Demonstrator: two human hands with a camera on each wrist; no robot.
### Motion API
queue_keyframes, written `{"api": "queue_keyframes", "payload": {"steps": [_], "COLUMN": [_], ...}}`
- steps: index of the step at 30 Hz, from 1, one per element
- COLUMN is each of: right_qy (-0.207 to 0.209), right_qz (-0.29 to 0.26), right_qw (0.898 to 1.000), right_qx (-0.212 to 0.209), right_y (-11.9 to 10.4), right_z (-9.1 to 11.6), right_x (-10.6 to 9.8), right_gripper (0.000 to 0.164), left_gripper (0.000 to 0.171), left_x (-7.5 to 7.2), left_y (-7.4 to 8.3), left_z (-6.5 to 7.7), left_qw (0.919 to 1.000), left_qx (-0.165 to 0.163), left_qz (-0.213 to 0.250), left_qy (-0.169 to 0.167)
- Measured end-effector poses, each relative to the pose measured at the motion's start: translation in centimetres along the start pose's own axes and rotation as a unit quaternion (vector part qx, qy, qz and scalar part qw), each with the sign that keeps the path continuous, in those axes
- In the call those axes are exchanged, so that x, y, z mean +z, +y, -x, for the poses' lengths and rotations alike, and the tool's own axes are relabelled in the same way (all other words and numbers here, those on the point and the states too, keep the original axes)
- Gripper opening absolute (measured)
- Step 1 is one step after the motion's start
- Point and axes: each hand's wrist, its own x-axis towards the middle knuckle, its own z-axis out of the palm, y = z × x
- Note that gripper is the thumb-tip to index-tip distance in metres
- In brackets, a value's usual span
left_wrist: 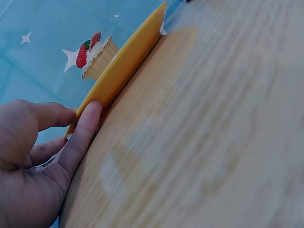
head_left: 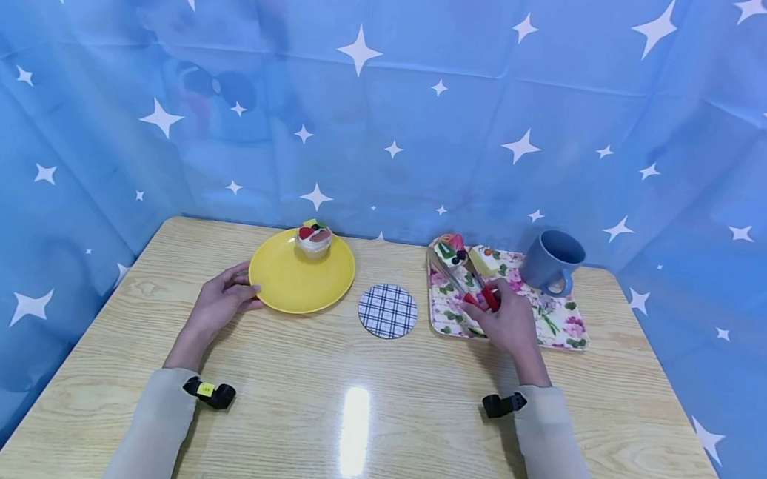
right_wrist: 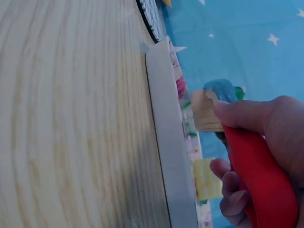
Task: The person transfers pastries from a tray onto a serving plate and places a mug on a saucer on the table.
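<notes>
Right hand (head_left: 507,324) fingers curled round red-handled tongs (head_left: 480,294), tips at cake slice (head_left: 451,250) at 11 o'clock on floral tray (head_left: 567,328); left hand (head_left: 222,299) fingers straight, touching 9 o'clock rim of yellow plate (head_left: 287,281) bearing cupcake (head_left: 314,239); checked coaster (head_left: 388,311) between plate and tray, blue mug (head_left: 551,261) at tray's 1 o'clock

bare table (head_left: 358,416) in front, coaster (head_left: 388,311) between plate (head_left: 287,281) and tray (head_left: 560,330)

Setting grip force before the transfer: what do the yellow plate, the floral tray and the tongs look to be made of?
Yellow plate: likely plastic or melamine, smooth and evenly coloured. Floral tray: probably printed melamine, with a pale flat rim. Tongs: metal-looking arms and glossy red handles, probably plastic, held by the right hand.
</notes>
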Motion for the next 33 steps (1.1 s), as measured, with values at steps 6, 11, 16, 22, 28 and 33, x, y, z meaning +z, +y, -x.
{"api": "queue_keyframes", "payload": {"steps": [6, 11, 16, 22, 28, 33], "right_qy": [0.003, 0.002, 0.004, 0.001, -0.005, -0.006], "right_qz": [-0.004, -0.006, -0.004, -0.002, -0.002, 0.002], "right_qw": [1.0, 1.0, 1.0, 1.0, 1.0, 1.0], "right_qx": [-0.009, -0.012, -0.014, -0.009, -0.005, -0.01], "right_y": [-0.3, -0.7, -1.1, -1.4, -1.8, -2.1], "right_z": [0.1, 0.3, 0.4, 0.4, 0.5, 0.6], "right_x": [-0.2, -0.3, -0.4, -0.4, -0.4, -0.2], "right_gripper": [0.053, 0.056, 0.058, 0.055, 0.055, 0.056], "left_gripper": [0.069, 0.069, 0.069, 0.068, 0.068, 0.067], "left_x": [0.0, 0.0, 0.1, 0.1, 0.1, 0.1], "left_y": [0.1, 0.0, 0.1, 0.3, 0.4, 0.4], "left_z": [0.0, 0.0, 0.1, 0.2, 0.2, 0.2], "left_qw": [1.0, 1.0, 1.0, 1.0, 1.0, 1.0], "left_qx": [-0.004, -0.005, -0.002, 0.002, 0.004, 0.001], "left_qz": [-0.002, -0.003, -0.001, 0.002, 0.003, 0.004], "left_qy": [0.004, 0.005, 0.003, 0.002, 0.002, 0.003]}}
